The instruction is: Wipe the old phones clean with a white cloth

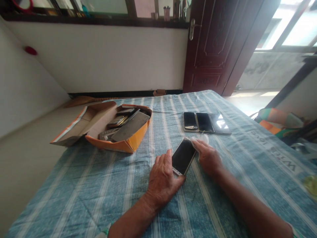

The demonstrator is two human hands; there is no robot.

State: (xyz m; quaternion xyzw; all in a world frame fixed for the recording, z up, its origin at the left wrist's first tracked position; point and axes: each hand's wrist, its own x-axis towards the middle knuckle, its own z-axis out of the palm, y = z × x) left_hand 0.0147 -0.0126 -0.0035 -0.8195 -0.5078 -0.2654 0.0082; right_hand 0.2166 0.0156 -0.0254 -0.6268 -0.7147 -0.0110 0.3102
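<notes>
A smartphone (183, 156) with a dark screen and pale frame lies at a slant on the striped blue cloth. My left hand (163, 177) grips its near left edge, fingers along the side and thumb at the bottom corner. At the phone's far right corner, my right hand (207, 157) presses a thin white tissue (204, 138) with closed fingers. Beyond the hands, three more devices rest side by side: a small phone (190, 119), a black phone (204, 122) and a larger glossy one (220, 123) reflecting the window.
An orange cardboard box (138, 140), its lid (84, 122) folded open, stands at left with several old phones (119, 120) inside. The cloth-covered surface (119, 195) ends near a white wall and a dark red door (213, 43). Colourful fabric (279, 120) lies off to the right.
</notes>
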